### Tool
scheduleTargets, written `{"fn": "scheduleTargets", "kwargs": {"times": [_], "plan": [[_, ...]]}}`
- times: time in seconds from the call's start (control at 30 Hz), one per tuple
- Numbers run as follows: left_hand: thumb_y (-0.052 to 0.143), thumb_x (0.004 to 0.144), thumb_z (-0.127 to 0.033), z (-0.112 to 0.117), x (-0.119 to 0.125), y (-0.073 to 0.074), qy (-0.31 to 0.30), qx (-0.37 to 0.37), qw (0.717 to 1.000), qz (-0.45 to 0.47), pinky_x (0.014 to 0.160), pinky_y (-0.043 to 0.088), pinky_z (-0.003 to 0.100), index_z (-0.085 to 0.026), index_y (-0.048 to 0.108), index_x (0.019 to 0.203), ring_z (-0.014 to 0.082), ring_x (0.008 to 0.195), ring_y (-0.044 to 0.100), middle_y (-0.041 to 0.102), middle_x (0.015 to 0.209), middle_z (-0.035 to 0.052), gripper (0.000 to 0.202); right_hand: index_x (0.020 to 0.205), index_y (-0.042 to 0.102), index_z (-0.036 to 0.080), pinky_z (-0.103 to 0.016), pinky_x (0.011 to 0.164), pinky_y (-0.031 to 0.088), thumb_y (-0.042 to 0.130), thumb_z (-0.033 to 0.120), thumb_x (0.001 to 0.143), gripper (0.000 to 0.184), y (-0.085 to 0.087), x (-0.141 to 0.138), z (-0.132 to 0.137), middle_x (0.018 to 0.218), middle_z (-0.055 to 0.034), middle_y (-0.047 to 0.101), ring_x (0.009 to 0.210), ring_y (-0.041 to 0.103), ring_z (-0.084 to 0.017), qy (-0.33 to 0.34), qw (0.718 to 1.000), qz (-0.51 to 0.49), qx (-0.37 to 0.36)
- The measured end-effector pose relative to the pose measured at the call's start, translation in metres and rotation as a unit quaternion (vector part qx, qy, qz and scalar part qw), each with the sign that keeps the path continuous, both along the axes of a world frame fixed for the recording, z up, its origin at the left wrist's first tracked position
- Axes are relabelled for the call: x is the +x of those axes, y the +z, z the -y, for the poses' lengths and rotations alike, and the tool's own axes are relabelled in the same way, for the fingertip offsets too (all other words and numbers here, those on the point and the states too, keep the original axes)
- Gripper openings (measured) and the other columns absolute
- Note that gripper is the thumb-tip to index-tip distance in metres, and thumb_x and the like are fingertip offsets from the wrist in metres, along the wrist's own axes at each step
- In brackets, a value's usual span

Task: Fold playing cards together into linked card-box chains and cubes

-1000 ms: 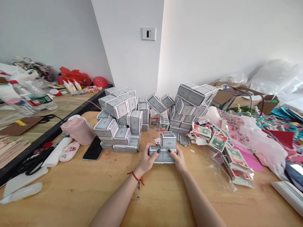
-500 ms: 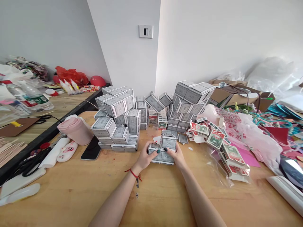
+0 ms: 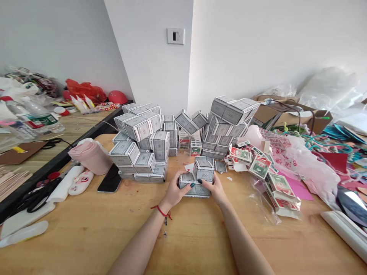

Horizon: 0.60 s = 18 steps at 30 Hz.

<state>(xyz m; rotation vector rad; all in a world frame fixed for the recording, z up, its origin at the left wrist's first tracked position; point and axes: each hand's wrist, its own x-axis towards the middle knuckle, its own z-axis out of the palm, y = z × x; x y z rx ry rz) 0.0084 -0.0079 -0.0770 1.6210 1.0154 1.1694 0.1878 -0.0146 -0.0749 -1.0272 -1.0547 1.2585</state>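
Observation:
Both my hands grip a small block structure folded from playing cards, with grey patterned backs outward, close to the wooden table. One cube stands up on its right part. My left hand is closed round the left side, thumb on the near top edge. On the right side my right hand is closed, its thumb pressed at the foot of the raised cube. The far fingers of both hands are hidden. Behind the structure lie a white playing card with a red mark and some loose grey-backed cards.
Stacked card blocks stand at the left and right. Opened card boxes and clear plastic wrap lie to the right. On the left are a phone, a pink cup and black scissors.
The view has shifted very slightly. My hands keep the same grip on the card block structure, with no clear movement.

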Motion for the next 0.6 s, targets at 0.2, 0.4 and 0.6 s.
{"fn": "scheduleTargets", "kwargs": {"times": [0.2,0.4,0.6], "plan": [[0.067,0.071,-0.027,0.013,-0.007,0.012,-0.007,0.097,0.991,-0.092,0.102,0.034,0.044,-0.024,0.039,0.130,0.0263,0.119,0.045,0.049,0.128,0.0106,0.065,0.116,0.053,0.022,-0.039,0.096,0.039,0.078,0.038,0.054,0.068,-0.001,-0.003,0.000,0.118,-0.0073,0.059,0.112,0.052,-0.027,-0.038,0.997,-0.004,0.065],[0.069,0.070,-0.032,0.016,-0.006,0.015,0.018,0.105,0.990,-0.097,0.095,0.041,0.043,-0.022,0.042,0.128,0.0270,0.114,0.050,0.052,0.125,0.0114,0.065,0.117,0.052,0.023,-0.037,0.094,0.040,0.078,0.038,0.056,0.068,0.019,-0.013,0.012,0.119,-0.0076,0.057,0.111,0.052,-0.027,0.048,0.995,-0.015,0.088],[0.067,0.070,-0.034,0.017,-0.008,0.014,0.042,0.145,0.978,-0.142,0.095,0.042,0.043,-0.021,0.047,0.123,0.0276,0.111,0.052,0.056,0.120,0.0118,0.058,0.110,0.052,0.024,-0.032,0.084,0.044,0.077,0.043,0.056,0.062,0.019,-0.012,0.015,0.104,-0.0060,0.059,0.098,0.055,-0.025,0.051,0.993,-0.003,0.109]]}}
